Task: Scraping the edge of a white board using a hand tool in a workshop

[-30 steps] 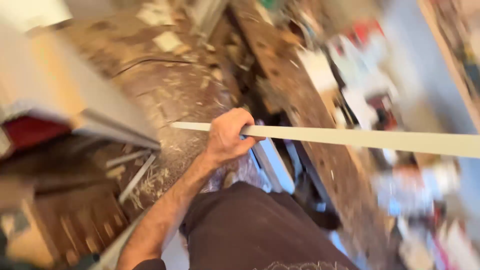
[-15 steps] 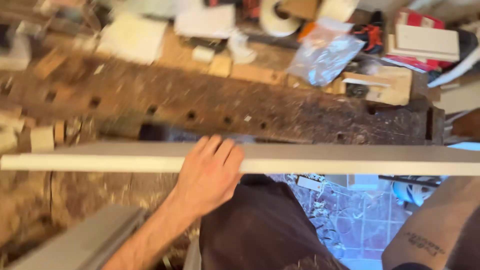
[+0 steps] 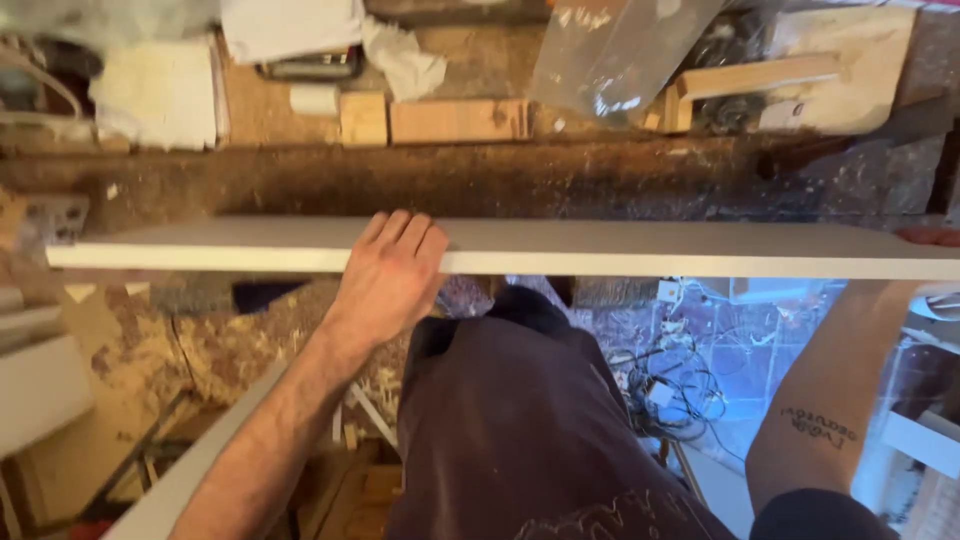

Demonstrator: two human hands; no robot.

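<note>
A long white board (image 3: 620, 250) lies level across the view in front of a worn wooden workbench (image 3: 480, 180). My left hand (image 3: 390, 275) rests on top of it left of centre, fingers wrapped over its near edge. My right hand (image 3: 928, 237) holds the board at the far right edge of the view; only its fingertips show, with the forearm reaching up from below. My dark-trousered legs are below the board.
On the bench lie wood blocks (image 3: 458, 120), white paper (image 3: 160, 95), a clear plastic bag (image 3: 620, 50) and a wooden piece (image 3: 750, 80). Sawdust covers the floor at left. Cables (image 3: 660, 385) lie on the floor at right. A pale plank (image 3: 190, 470) runs along the lower left.
The view has swung round so the board now lies level before the bench. The board sits closer to the bench. My right forearm has come further into view.
</note>
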